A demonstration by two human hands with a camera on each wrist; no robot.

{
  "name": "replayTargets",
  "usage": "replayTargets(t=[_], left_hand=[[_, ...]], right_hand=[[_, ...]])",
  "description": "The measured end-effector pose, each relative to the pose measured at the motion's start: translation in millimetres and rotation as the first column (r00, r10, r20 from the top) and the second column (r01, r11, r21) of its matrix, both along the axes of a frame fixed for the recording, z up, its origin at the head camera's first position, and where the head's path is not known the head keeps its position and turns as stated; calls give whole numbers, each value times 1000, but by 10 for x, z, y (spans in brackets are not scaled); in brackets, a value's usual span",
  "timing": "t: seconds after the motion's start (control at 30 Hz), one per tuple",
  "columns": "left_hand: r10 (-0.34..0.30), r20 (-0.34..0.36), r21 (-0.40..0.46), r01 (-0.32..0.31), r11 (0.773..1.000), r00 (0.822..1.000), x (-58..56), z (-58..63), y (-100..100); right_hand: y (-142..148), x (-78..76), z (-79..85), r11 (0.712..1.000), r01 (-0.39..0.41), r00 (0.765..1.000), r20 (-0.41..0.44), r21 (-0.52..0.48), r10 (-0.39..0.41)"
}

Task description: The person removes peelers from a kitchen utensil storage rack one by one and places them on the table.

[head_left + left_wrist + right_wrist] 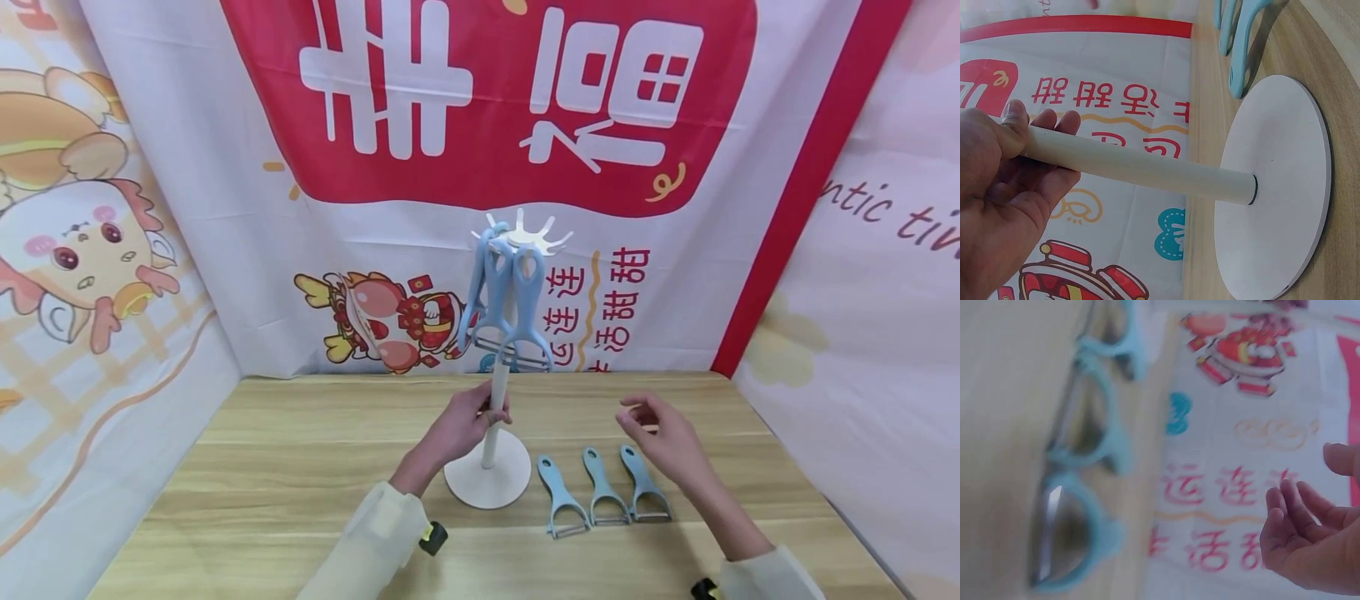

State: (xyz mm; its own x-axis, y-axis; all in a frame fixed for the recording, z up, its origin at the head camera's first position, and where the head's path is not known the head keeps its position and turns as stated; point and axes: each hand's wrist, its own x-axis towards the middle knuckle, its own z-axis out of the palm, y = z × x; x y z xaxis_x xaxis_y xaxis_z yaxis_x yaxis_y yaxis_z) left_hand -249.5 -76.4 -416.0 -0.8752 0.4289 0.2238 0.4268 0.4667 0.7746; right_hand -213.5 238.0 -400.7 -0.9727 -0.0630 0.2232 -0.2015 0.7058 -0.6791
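Observation:
My left hand (474,418) grips the white pole (1141,165) of a stand partway up, thumb on one side and fingers behind. The pole rises from a round white base (487,492) on the table. From the pronged top (528,237) hang several light blue peelers (529,300), bunched on the left and near side. My right hand (663,433) hovers with bent fingers and nothing in them. Below it three blue peelers lie in a row: one left (561,498), one middle (604,487), one right (642,485), handles pointing away from me.
The wood-grain table (300,467) runs back to a hanging cloth (285,317) with red and white print. Printed cloths also stand at the left (97,275) and the right (862,333). A small black device (432,538) is strapped at my left sleeve.

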Motion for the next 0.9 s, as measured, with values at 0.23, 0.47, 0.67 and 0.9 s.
replayTargets(t=[0.23,0.47,0.67,0.9], left_hand=[[-1,25,2,1,1000,1000,6,9,9],[7,1,-3,-7,1000,1000,-5,13,2],[12,-12,-12,-13,1000,1000,-12,6,8],[9,3,-4,-9,1000,1000,-9,9,14]], right_hand=[[-300,102,328,991,-88,996,-28,-105,85],[-523,216,613,956,-225,974,-81,-191,213],[-700,293,811,920,-300,950,-163,-252,266],[-899,329,1014,895,-337,933,-230,-291,276]])
